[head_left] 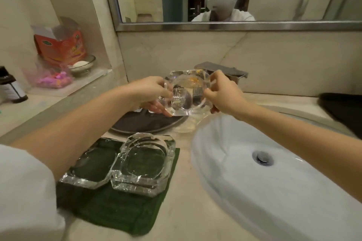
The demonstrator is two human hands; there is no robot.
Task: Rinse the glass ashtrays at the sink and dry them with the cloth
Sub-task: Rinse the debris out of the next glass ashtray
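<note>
Bathroom surface [186,211], ashtray rinse time

Both hands, left hand [150,92] and right hand [223,96], grip one ashtray [186,94]; wet glass could slip and chip.

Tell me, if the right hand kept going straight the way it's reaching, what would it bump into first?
The right hand already grips the held glass ashtray. Pushed further, it would probably meet the left hand on the far rim, though depth is hard to judge.

Warm, dimmish indoor light, source not visible. Soft, faint shadows. Small glints on the held ashtray [187,92] and the two ashtrays [125,162] on the green cloth [117,211]. Wide-angle bending at edges: sink [244,182] stretched, mirror [215,25] frame curved. White sleeve [25,191] bottom left blurred; mirror reflection soft, overall slightly smeary.
</note>
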